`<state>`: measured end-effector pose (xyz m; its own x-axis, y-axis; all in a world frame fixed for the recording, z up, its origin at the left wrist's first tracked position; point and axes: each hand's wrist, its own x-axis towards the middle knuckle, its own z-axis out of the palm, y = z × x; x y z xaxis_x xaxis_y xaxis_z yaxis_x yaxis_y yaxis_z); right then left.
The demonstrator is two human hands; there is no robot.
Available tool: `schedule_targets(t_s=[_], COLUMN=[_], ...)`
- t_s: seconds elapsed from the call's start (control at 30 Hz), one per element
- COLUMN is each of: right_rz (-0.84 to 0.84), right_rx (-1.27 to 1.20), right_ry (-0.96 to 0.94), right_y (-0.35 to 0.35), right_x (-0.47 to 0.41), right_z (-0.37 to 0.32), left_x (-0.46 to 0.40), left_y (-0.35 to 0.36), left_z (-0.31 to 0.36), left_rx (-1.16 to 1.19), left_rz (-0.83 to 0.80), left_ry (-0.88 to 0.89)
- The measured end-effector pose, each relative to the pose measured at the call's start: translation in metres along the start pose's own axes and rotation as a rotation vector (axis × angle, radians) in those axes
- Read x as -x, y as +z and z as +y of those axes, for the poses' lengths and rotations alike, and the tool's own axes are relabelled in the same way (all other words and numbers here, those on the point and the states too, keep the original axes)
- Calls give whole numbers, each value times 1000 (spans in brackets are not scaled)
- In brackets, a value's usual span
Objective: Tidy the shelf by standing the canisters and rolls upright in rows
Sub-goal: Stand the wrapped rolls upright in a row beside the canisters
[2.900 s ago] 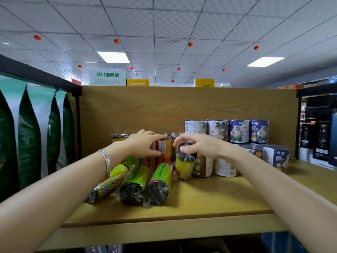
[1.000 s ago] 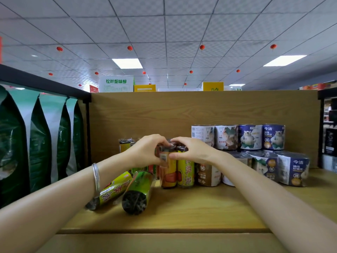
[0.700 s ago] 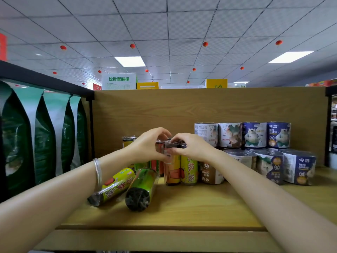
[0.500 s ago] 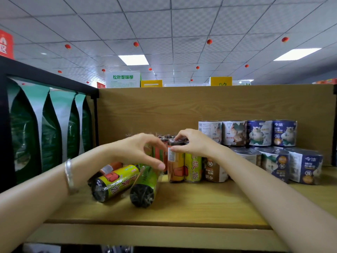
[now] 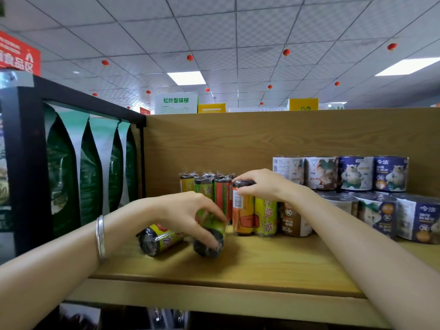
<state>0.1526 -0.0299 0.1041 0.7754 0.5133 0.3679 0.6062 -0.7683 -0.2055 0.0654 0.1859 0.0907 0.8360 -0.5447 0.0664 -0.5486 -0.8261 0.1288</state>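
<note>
On the wooden shelf [image 5: 250, 265] two rolls lie on their sides. My left hand [image 5: 183, 213] is closed over the green roll [image 5: 210, 236], its dark end facing me. The yellow roll [image 5: 160, 238] lies just left of it, untouched. My right hand [image 5: 262, 185] grips the top of an upright orange roll [image 5: 242, 215], which stands beside an upright yellow roll [image 5: 265, 217]. Behind them several more rolls [image 5: 207, 186] stand upright in a row. A brown canister [image 5: 294, 222] stands to the right, partly hidden by my right arm.
Blue and white bear-print canisters [image 5: 357, 172] are stacked in two tiers at the right, against the wooden back panel [image 5: 262, 139]. A black frame [image 5: 26, 163] holding green pouches [image 5: 92, 172] borders the shelf on the left. The shelf's front edge [image 5: 214, 298] runs below my arms.
My left hand has left the upright rolls and dropped onto the lying green roll, closing over it. My right hand stays on top of the orange roll. The camera has shifted left.
</note>
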Motion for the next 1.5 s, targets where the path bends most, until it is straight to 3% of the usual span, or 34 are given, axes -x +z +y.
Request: schedule_targets(t_s=[0.27,0.4,0.47,0.57,0.67,0.8,1.17,1.37,1.5], right_rz=[7,4,8,8,10,22,43,22,8], right_rx=[19,-18,-29,-28,-20,-27,-49,102,132], right_ry=[-11,0,0,-4,-6,-4,-34,-40,-4], right_y=[1,1,2,2,2,2,-10,-7,1], right_x=[-1,-2,-1,-2,-2,-2,-1,-13,-16], right_z=[3,5,5,5,6,6,-6,-27,-25], left_x=[-20,-31,-35,-35,-33,-40,-50,-30,-8], left_y=[-5,-8,-8,-8,-9,-6,0,-10,-12], left_z=[-4,-8,-11,-12,-16,-24,-21,-34,-43], left_rx=[542,451,389,365,156,105,-66,206,196], left_rz=[212,477,529,467,400,510,568,499,430], left_ry=[-113,-109,-123,-174,-139,-112,-121,-110,-225])
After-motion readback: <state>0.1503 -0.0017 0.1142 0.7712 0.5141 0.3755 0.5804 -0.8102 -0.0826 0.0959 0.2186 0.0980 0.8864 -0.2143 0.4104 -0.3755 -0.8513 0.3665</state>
